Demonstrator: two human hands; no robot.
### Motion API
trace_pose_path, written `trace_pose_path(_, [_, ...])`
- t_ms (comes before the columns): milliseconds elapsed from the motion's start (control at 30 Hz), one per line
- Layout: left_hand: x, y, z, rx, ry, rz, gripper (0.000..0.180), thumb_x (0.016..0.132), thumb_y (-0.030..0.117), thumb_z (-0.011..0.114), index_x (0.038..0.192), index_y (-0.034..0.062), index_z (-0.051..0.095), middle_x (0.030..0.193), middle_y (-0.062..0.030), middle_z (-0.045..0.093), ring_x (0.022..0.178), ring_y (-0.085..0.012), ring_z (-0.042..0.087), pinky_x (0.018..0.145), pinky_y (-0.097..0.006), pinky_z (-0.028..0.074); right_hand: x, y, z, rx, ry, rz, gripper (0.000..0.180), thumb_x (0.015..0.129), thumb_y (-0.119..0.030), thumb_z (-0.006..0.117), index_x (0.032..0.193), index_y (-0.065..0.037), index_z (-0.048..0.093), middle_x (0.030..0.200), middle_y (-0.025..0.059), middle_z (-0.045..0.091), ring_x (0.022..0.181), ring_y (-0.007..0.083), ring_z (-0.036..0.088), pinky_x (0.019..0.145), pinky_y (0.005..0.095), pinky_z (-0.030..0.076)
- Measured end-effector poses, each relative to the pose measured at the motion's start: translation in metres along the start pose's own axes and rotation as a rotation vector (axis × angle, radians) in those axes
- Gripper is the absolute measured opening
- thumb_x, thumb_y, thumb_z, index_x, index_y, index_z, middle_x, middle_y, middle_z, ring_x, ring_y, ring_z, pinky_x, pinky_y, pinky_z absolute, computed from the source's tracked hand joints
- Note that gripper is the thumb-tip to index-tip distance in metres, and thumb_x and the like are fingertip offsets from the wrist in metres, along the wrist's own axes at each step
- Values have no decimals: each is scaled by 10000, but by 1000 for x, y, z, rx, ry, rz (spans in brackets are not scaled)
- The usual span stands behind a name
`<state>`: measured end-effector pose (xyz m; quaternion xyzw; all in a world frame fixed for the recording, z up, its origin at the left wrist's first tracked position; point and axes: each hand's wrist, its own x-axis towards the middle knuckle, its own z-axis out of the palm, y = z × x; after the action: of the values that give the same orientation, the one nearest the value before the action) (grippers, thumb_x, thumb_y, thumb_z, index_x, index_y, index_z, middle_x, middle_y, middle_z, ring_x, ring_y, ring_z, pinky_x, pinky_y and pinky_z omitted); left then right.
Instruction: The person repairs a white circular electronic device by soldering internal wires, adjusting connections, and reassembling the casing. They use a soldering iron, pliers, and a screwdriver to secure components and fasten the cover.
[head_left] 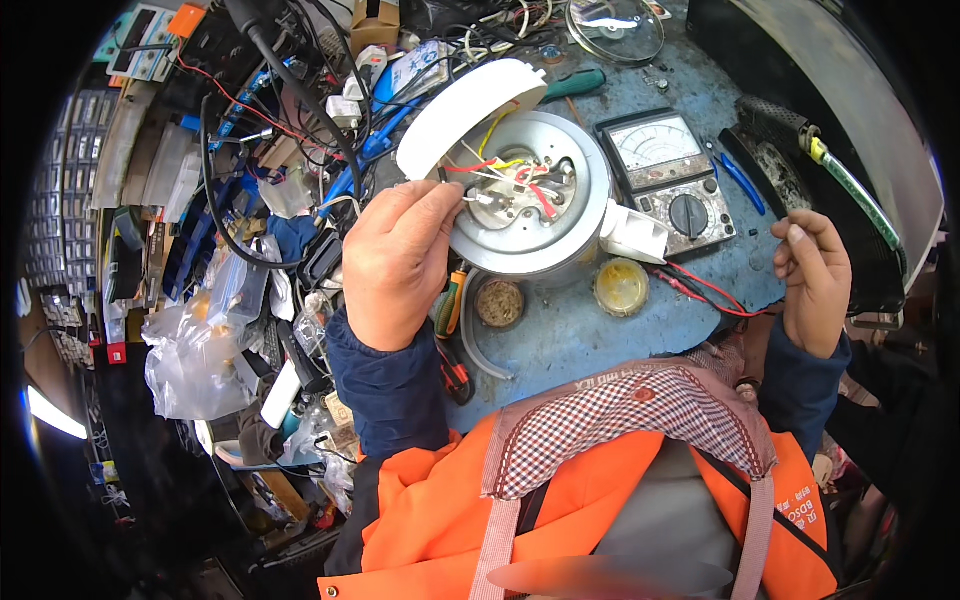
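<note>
1. A worn blue tabletop (570, 345) spreads beneath the work.
2. A round metal base (530, 262) sits on it, wiring exposed, a white cover (470, 112) tilted at its far-left edge.
3. An analogue multimeter (655, 172) lies just right of the base.
4. The left hand (395, 250) works the rim, fingers drawn together; whether they pinch a wire is unclear.
5. The right hand (815, 275), fingers curled, hovers well apart, its grip unreadable.
6. Red wires (545, 203) cross the interior.
</note>
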<state>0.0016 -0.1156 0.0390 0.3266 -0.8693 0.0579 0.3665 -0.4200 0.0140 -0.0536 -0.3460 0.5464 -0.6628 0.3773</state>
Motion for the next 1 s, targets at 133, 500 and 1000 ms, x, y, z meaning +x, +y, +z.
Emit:
trace_pose_path(133, [1, 0, -1, -5, -32, -24, 269, 848, -98, 848, 1089, 11, 805, 981, -151, 776, 871, -342, 770, 759, -410, 626, 12, 5, -10, 57, 209, -39, 508, 1112, -148, 701, 1568, 34, 571, 1250, 139, 758, 877, 112, 666, 781, 256, 524])
trace_pose_path(500, [-1, -4, -2, 2, -140, -113, 310, 901, -130, 746, 1175, 6, 798, 1086, -177, 781, 966, -376, 773, 847, -422, 628, 54, -9, -19, 222, 411, -320, 383, 1169, -207, 666, 1469, 22, 598, 1321, 162, 702, 1146, 316, 771, 932, 398, 640])
trace_pose_path(1000, [-3, -3, -6, 155, -221, -31, 329, 957, -149, 742, 1263, -38, 782, 1113, -197, 758, 995, -357, 741, 915, -407, 595, -7, 12, -48, -114, 559, -577, 168, 1054, 18, 732, 1198, 15, 646, 1155, 191, 799, 872, 186, 780, 783, 323, 667])
